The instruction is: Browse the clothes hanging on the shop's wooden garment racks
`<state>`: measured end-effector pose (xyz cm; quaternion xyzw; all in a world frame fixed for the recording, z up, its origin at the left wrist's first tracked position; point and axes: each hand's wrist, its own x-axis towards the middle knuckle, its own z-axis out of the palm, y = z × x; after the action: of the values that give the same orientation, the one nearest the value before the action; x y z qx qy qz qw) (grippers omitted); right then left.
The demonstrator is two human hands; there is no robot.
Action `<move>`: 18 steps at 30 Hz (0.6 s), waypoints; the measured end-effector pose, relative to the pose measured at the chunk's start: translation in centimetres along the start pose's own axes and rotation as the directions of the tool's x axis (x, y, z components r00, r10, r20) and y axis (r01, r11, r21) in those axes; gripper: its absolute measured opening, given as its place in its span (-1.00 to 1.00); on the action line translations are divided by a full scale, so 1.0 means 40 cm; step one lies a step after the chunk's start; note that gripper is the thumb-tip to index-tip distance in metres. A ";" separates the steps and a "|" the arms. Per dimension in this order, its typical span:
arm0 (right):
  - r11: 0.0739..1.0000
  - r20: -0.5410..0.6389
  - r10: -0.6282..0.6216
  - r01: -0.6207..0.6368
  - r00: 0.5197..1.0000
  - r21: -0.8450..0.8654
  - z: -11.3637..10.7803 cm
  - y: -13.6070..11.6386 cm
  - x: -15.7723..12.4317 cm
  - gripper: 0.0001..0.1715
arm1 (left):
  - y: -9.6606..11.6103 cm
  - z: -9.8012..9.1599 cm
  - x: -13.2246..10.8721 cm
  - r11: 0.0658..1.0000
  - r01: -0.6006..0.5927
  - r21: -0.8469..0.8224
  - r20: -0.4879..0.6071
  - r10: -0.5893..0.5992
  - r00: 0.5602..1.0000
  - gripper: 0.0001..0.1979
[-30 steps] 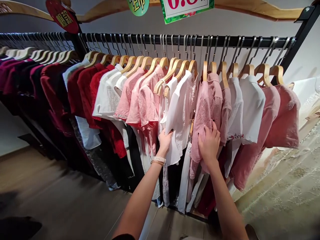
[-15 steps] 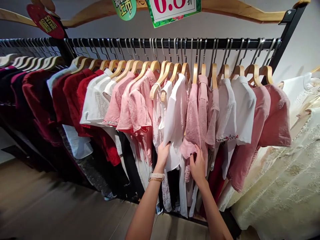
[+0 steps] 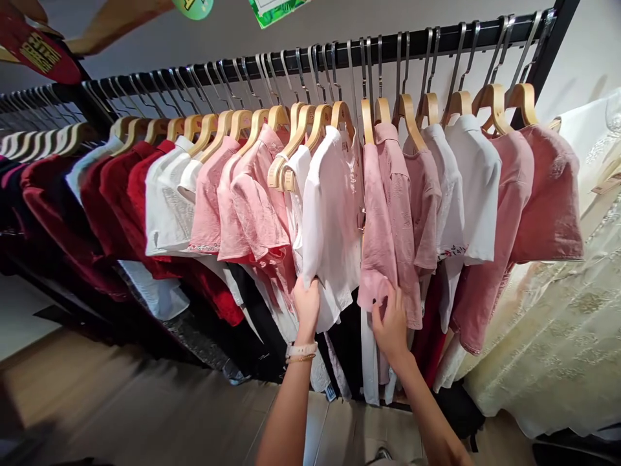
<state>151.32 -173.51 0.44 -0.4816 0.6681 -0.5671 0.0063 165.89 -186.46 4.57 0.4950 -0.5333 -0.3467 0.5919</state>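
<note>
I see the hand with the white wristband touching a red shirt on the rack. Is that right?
Not quite: the head view shows the left hand, with the white wristband, touching a white shirt, not a red one. That shirt does hang on the rack.

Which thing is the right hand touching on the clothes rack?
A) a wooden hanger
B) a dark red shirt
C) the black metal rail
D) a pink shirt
D. The fingers of the right hand rest on the lower edge of the pink shirt, well below the hangers and the rail.
</note>
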 end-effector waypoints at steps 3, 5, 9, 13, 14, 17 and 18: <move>0.989 0.101 -0.091 0.078 0.991 0.123 0.007 -0.026 -0.027 -0.53 | 0.032 0.010 -0.090 0.947 -0.287 0.145 -0.218 0.314 0.924 -0.42; 0.970 0.048 -0.117 0.104 0.992 0.221 0.009 -0.031 -0.030 -0.61 | 0.042 0.030 -0.153 0.918 -0.382 0.106 -0.164 0.395 0.904 -0.55; 0.949 -0.154 -0.038 0.084 0.987 0.305 0.006 0.000 -0.015 -0.60 | 0.031 0.099 -0.209 0.949 -0.308 -0.067 0.221 0.316 0.923 -0.52; 0.948 -0.058 0.071 -0.049 0.996 0.314 0.004 0.047 -0.011 -0.42 | -0.008 0.159 -0.174 0.958 -0.245 0.152 0.320 0.187 0.929 -0.23; 0.943 -0.022 0.085 -0.073 0.996 0.324 0.006 0.057 -0.016 -0.39 | -0.020 0.165 -0.163 0.950 -0.244 0.197 0.336 0.168 0.927 -0.22; 0.935 0.031 0.111 -0.115 0.993 0.335 0.009 0.079 -0.033 -0.35 | -0.052 0.164 -0.133 0.936 -0.243 0.254 0.333 0.151 0.931 -0.36; 0.937 0.023 0.125 -0.125 0.992 0.327 0.009 0.085 -0.039 -0.35 | -0.061 0.159 -0.124 0.937 -0.236 0.257 0.321 0.147 0.936 -0.42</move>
<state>150.19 -173.16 -3.13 -0.4310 0.5939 -0.6682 0.1230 159.01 -183.83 0.44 0.4643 -0.7073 -0.2746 0.4569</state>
